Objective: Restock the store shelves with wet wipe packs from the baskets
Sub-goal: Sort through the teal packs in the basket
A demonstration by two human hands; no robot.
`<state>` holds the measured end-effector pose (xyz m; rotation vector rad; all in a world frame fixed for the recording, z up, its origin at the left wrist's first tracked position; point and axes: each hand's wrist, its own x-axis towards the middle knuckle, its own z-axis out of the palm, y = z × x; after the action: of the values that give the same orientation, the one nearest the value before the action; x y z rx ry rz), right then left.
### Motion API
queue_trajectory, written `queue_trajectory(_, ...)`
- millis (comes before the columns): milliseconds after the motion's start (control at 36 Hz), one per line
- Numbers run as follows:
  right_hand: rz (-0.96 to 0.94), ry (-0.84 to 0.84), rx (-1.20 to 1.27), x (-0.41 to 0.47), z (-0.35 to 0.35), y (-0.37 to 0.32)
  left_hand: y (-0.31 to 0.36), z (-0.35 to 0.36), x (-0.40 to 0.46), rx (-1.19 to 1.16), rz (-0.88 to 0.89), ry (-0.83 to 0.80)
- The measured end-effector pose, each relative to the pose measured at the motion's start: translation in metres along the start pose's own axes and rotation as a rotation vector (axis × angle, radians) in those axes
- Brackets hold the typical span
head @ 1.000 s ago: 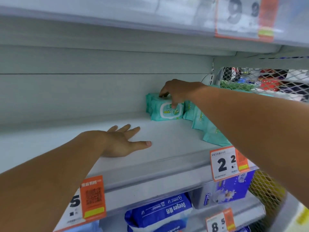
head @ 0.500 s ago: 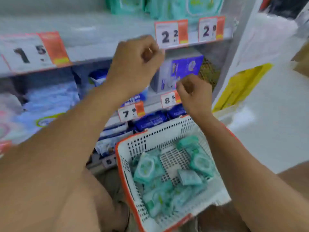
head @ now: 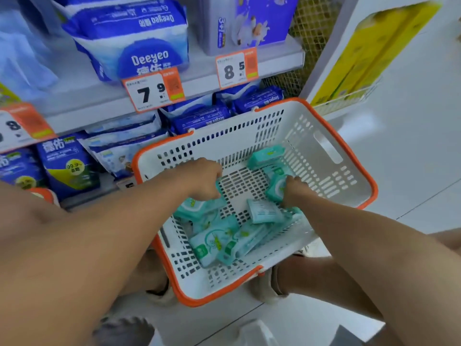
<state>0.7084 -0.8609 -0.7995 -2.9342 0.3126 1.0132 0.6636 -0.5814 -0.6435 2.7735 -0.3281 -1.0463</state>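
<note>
A white basket with an orange rim [head: 324, 151] sits on the floor in front of the shelves, holding several teal wet wipe packs [head: 219, 240]. My left hand [head: 203, 179] reaches down into the basket's left side, fingers curled onto a teal pack [head: 197, 208] beneath it. My right hand [head: 295, 189] is down in the right side, gripping another teal pack [head: 278, 186]. One more pack [head: 265, 156] leans against the far wall of the basket.
Lower shelves [head: 282, 61] behind the basket carry blue Deeyeo packs [head: 139, 41] and a purple box [head: 249, 21], with price tags 7.9 [head: 153, 89] and 8.5 [head: 235, 68]. A white end panel with a yellow poster [head: 369, 51] stands right. My feet are under the basket.
My view dropped from the upper shelf to the basket. Both hands, raised with curled fingers half a second ago, have gone down into the basket and closed on teal packs.
</note>
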Motion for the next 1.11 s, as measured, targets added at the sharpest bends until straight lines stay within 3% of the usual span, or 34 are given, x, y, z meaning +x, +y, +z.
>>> queue_trajectory(167,-0.056,-0.031,-0.043,-0.004,-0.022,-0.024,-0.047,-0.024,0.018,-0.127,-0.272,-0.032)
queue_trajectory(278,-0.409,-0.007,0.063,-0.017,-0.060,-0.082,-0.060,-0.028,0.017,-0.693,-0.405,-0.039)
queue_trajectory(417,-0.791,-0.431,0.661,-0.062,-0.084,-0.151,-0.056,-0.023,0.019,-1.003,-0.341,-0.137)
queue_trajectory(472,-0.779,-0.595,0.943,-0.064,-0.074,-0.159,-0.058,-0.020,0.014,-0.973,-0.366,-0.094)
queue_trajectory(528,-0.648,-0.573,1.085,-0.062,-0.058,-0.162,-0.062,-0.018,0.009,-0.960,-0.407,-0.018)
queue_trajectory(611,-0.463,-0.253,0.761,-0.050,-0.025,-0.166,-0.065,-0.018,0.003,-0.977,-0.495,0.187)
queue_trajectory(694,-0.576,-0.119,0.287,-0.049,0.001,-0.177,-0.063,-0.019,-0.002,-0.951,-0.525,0.308)
queue_trajectory(806,-0.584,-0.098,0.154,-0.066,0.012,-0.201,-0.057,-0.023,-0.004,-0.957,-0.514,0.350)
queue_trajectory(889,-0.477,-0.246,0.095,-0.069,0.008,-0.197,-0.053,-0.023,-0.002,-1.016,-0.497,0.348)
queue_trajectory(972,-0.371,-0.429,0.292,-0.063,-0.002,-0.171,-0.052,-0.023,-0.001,-1.125,-0.463,0.332)
queue_trajectory(1056,-0.285,-0.562,0.706,-0.060,-0.022,-0.129,-0.056,-0.024,-0.001,-1.226,-0.435,0.321)
queue_trajectory(1111,-0.328,-0.716,0.985,-0.056,-0.034,-0.099,-0.060,-0.024,-0.001,-1.304,-0.417,0.316)
